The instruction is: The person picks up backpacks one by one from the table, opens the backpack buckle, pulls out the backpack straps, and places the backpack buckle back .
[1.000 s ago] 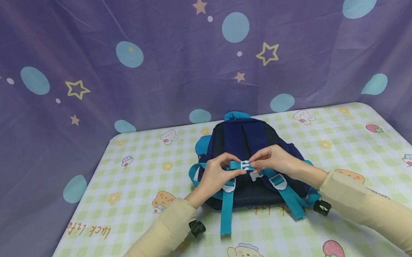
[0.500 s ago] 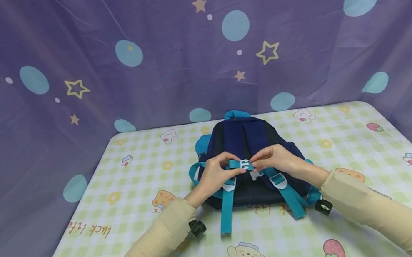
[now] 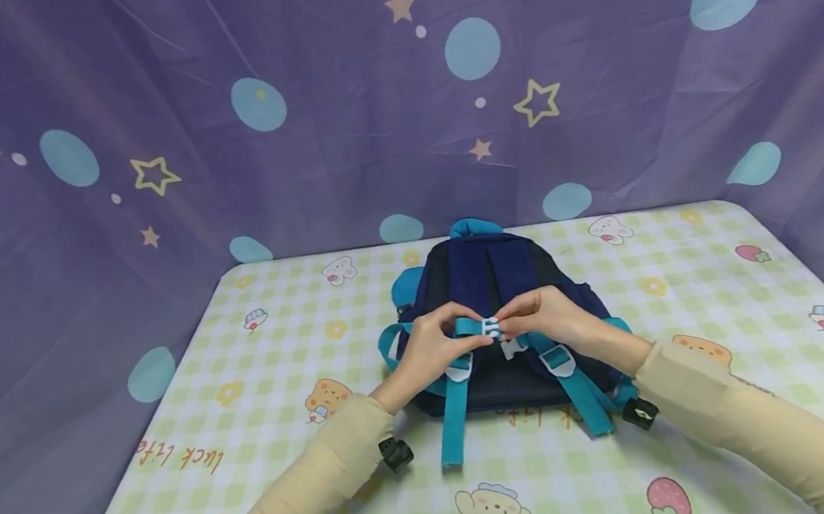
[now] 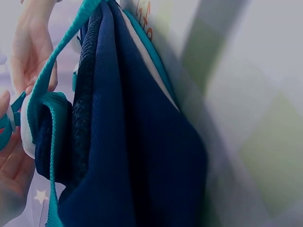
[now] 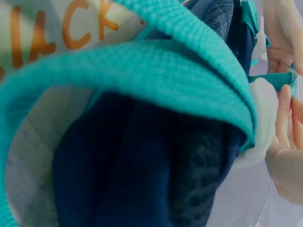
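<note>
A dark navy backpack (image 3: 470, 272) lies with its shoulder straps facing up. Above its middle my two hands meet at a small white plastic buckle (image 3: 491, 327) on a teal strap (image 3: 468, 326). My left hand (image 3: 438, 342) holds the buckle by its left edge between thumb and fingers, the strap running between them. From the other side my right hand (image 3: 556, 317) pinches the strap with its fingertips right at the buckle. Just below hangs another white buckle piece (image 3: 514, 348). In the right wrist view a teal strap (image 5: 274, 80) stretches toward the fingers.
Two loose teal strap ends (image 3: 452, 437) reach down toward me from white adjusters (image 3: 559, 361). A teal carry handle (image 3: 474, 227) tops the bag. The tablecloth (image 3: 262, 407) is green and white checked with cartoon prints, and a purple curtain (image 3: 344, 180) hangs behind the table.
My right fingertips have come slightly left, closer against the white buckle, and less strap shows between them and it. My left hand stays almost still.
</note>
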The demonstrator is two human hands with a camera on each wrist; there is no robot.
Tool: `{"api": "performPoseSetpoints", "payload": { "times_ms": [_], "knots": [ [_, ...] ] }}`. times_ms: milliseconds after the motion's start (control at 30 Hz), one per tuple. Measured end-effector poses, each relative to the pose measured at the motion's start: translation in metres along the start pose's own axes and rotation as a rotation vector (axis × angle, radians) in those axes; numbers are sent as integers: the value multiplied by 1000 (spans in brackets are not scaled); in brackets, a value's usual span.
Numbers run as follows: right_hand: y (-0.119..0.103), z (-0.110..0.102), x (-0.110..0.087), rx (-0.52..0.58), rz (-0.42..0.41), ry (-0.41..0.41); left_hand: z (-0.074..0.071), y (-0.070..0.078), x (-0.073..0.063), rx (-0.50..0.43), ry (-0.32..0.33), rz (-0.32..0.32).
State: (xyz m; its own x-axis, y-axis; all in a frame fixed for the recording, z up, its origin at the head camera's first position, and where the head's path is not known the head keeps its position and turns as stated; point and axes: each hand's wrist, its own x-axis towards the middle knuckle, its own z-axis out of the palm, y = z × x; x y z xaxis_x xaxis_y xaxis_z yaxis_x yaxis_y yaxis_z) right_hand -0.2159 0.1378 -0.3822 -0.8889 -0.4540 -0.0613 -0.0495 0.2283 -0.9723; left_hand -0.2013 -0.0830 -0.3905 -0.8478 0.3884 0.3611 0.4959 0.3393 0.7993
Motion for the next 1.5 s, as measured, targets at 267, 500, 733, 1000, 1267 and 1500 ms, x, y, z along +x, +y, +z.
{"api": "performPoseSetpoints", "payload": {
  "times_ms": [267, 500, 733, 1000, 1267, 1500],
  "knots": [
    [0, 0, 1, 3, -2, -2, 0, 1, 1, -12, -14, -27],
    [0, -1, -1, 3, -5, -5, 0, 1, 0, -31, -23, -43],
    [-4, -1, -4, -53, -18, 64, 2, 0, -1, -26, -26, -48],
    [-6, 3, -7, -92, -1, 31, 4, -1, -1, -33, -29, -14],
    [-6, 10, -4, -81, 17, 41, 4, 0, -2, -18, -44, 11],
    [-4, 11, -3, -81, 11, 59, 2, 3, -3, -4, -22, 28]
  ]
}}
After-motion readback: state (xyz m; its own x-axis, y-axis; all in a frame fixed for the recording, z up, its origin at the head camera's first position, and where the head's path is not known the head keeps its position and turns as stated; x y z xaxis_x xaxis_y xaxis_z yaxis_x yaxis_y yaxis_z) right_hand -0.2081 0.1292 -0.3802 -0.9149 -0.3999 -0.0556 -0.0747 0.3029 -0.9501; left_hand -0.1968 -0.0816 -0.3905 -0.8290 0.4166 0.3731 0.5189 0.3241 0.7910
